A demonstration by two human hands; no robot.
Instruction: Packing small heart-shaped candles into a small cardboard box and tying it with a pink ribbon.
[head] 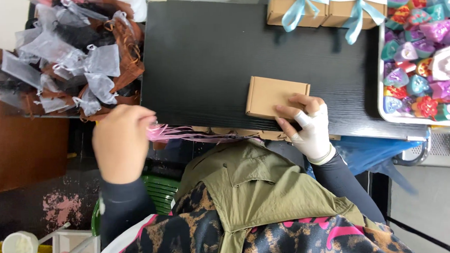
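Note:
A small closed brown cardboard box lies near the front edge of the black table. My right hand, wrapped in white tape or a partial glove, rests its fingers on the box's near right corner. My left hand hovers off the table's left front corner, blurred, with its fingers pinched on thin pink ribbon strands that run along the table edge.
Two brown gift boxes tied with light blue ribbon stand at the far edge. A white tray of colourful heart-shaped pieces sits at the right. A heap of sheer organza pouches lies at the left.

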